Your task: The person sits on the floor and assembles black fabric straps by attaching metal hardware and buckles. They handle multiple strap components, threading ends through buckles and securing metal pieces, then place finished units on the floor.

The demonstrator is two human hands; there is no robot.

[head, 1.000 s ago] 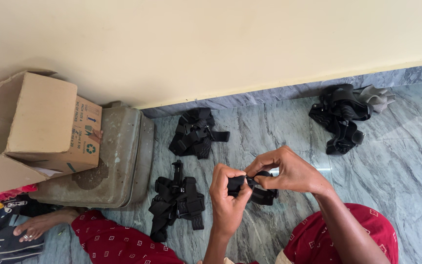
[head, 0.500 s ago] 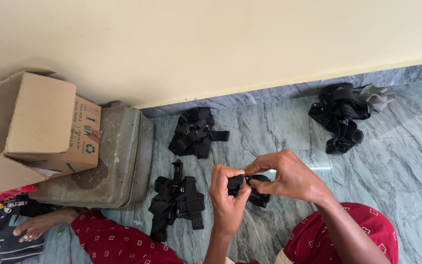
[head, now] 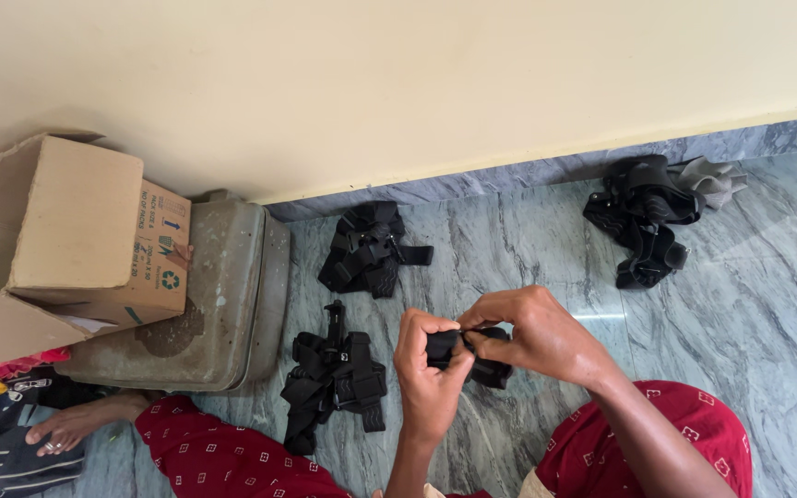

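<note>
Strap bundle (head: 472,355), black and small, lies with its long axis roughly left to right between the left hand (head: 428,369) and the right hand (head: 537,334), both pinched shut on it just above the marble floor (head: 767,304) and the red-clad knees. Going left to right: one open cardboard box (head: 85,240), its contents not visible, sits on one grey metal case (head: 205,314); then two black strap heaps, a near heap (head: 334,378) beside the left hand and a middle heap (head: 366,249) by the wall. A third far heap (head: 648,217) with some grey lies well apart at the right.
</note>
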